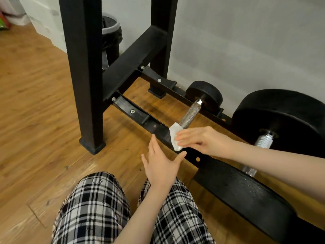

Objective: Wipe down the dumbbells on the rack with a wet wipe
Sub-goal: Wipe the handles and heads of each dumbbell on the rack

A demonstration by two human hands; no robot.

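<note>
A: Where's the wipe (174, 136) now, and which hand has it?

B: Your right hand (198, 138) has it. The fingers (184, 136) lie flat and straight on top, pressing the wipe onto the near end of the small dumbbell (202, 104), where it sits on the front rail (140, 118) of the rack (84, 67). They press it rather than curl round it.

A: And the left?

B: Your left hand (162, 166) is open, fingers spread, holding nothing. It hovers just below the wipe, its thumb near the wipe's lower edge.

A: Which way does the dumbbell run from the fingers?

B: Its knurled handle (190, 114) runs up and to the right, away from you, to the far head by the wall (246, 41). So I'd judge that the next stroke goes along that axis, away from your body. The right hand is already on it and is the nearer; the left could steady the rail.

A: What's around it?

B: A bigger dumbbell (281, 118) lies just to the right on the same rails, parallel, under your right forearm. Below is a wood floor (35, 103). A lined bin (111, 32) stands behind the rack's posts. Your knees, in plaid trousers (98, 208), are close to the rail, so room is tight on the near side.
</note>
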